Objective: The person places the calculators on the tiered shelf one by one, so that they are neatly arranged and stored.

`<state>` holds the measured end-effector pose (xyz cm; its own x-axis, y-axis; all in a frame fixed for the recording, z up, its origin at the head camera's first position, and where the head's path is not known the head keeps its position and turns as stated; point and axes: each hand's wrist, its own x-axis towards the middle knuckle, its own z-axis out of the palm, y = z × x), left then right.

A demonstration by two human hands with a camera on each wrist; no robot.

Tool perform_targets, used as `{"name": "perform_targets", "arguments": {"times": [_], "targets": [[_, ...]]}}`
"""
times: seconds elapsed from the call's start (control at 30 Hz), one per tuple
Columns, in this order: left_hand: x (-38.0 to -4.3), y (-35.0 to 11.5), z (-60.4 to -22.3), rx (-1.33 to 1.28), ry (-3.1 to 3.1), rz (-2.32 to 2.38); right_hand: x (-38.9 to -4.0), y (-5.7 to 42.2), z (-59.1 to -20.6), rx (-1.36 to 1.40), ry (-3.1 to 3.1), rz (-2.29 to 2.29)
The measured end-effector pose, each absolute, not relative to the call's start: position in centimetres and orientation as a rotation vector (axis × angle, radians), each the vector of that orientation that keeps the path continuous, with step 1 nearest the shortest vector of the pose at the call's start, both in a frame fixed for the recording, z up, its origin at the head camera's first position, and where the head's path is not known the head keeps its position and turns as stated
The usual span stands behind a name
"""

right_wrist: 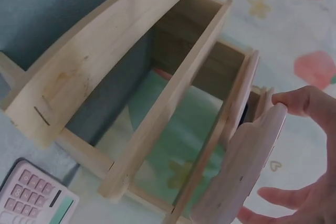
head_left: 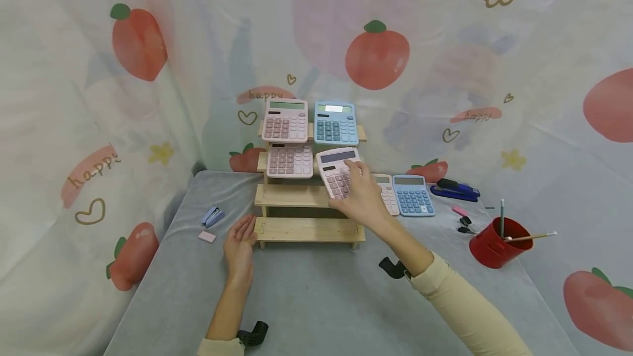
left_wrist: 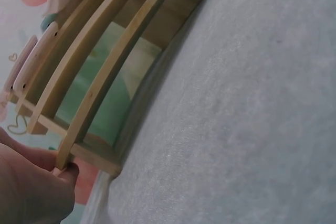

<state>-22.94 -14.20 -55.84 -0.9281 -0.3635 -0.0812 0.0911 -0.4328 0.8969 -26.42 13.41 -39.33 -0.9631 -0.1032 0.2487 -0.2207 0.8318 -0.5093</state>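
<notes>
A pink calculator (head_left: 336, 166) is gripped by my right hand (head_left: 363, 196), thumb at its lower edge and fingers at its right side. It tilts in front of the second tier of a wooden step rack (head_left: 292, 195). In the right wrist view the calculator (right_wrist: 244, 166) shows edge-on, with the right hand (right_wrist: 310, 156) around it. My left hand (head_left: 240, 243) pinches the left end of the rack's lowest board, thumb and finger on either side in the left wrist view. Pink (head_left: 285, 121) and blue (head_left: 336, 123) calculators stand on the top tier; another pink calculator (head_left: 289, 161) stands below.
Right of the rack lie a pink calculator (head_left: 387, 194), a blue calculator (head_left: 413, 196) and a dark blue stapler (head_left: 455, 190). A red cup (head_left: 492, 249) holds pencils. At left are a small blue stapler (head_left: 212, 217) and a pink eraser (head_left: 207, 236).
</notes>
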Motion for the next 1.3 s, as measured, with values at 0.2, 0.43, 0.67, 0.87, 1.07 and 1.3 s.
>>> {"name": "perform_targets", "arguments": {"times": [0.2, 0.43, 0.67, 0.87, 1.07, 1.3], "targets": [[-23.1, -13.7, -56.0, 0.386, -1.507, -2.418, -29.2, 12.3, -39.4, 0.171, -2.808, 0.785], [-23.3, -13.5, -56.1, 0.397, -1.523, -2.411, -31.9, 11.2, -40.7, 0.117, -2.759, 0.71], [-23.3, -13.2, -56.0, 0.393, -1.513, -2.412, -32.8, 10.8, -43.0, 0.098, -2.687, 0.547], [-23.3, -13.2, -56.2, 0.371, -1.524, -2.414, -31.0, 12.8, -44.1, 0.168, -2.561, 0.686], [-23.3, -13.5, -56.0, 0.357, -1.537, -2.392, -29.1, 17.8, -46.3, 0.252, -2.405, 0.703], [-23.1, -14.1, -56.2, 0.37, -1.537, -2.385, -28.5, 25.7, -50.3, 0.059, -2.603, 0.726]]}}
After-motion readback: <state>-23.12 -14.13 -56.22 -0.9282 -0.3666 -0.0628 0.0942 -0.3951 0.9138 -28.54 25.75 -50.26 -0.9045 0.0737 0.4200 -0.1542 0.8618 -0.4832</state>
